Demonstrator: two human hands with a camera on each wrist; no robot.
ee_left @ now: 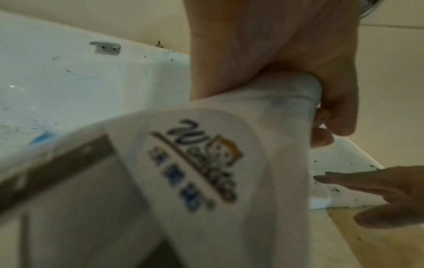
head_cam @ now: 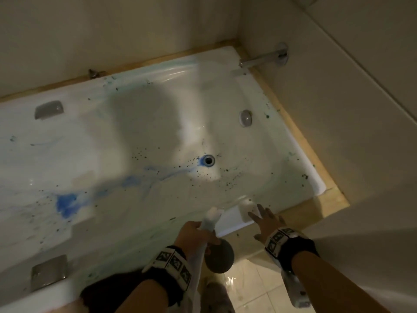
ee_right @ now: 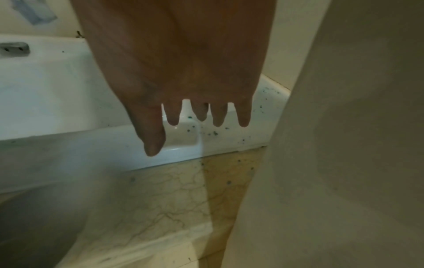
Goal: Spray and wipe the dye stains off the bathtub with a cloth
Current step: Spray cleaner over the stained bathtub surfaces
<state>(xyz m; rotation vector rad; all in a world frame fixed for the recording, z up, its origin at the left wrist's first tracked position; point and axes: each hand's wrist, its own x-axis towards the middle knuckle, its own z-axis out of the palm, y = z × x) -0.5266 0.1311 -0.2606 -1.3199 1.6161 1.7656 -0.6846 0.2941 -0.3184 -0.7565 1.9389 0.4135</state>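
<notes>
The white bathtub point(head_cam: 314, 177) fills the head view, with a bright blue dye stain point(head_cam: 66, 205) on its floor, paler blue streaks running to the drain point(head_cam: 208, 159), and dark specks scattered around. My left hand point(head_cam: 194, 231) grips the neck of a white spray bottle point(head_cam: 211, 219) over the near rim; the left wrist view shows its fingers point(ee_left: 321, 117) curled round the bottle point(ee_left: 206, 163). My right hand point(head_cam: 264, 220) hovers open, fingers spread, above a recessed dish point(ee_right: 183, 139) in the near rim. No cloth is clearly visible.
A chrome spout point(head_cam: 261, 58) sticks out from the right wall over the tub's end. Grey grab handles point(head_cam: 48, 109) sit on the tub's sides. A dark round object point(head_cam: 218, 256) stands on the tiled floor point(head_cam: 255, 290) below my hands. The beige wall point(head_cam: 338, 132) is close on the right.
</notes>
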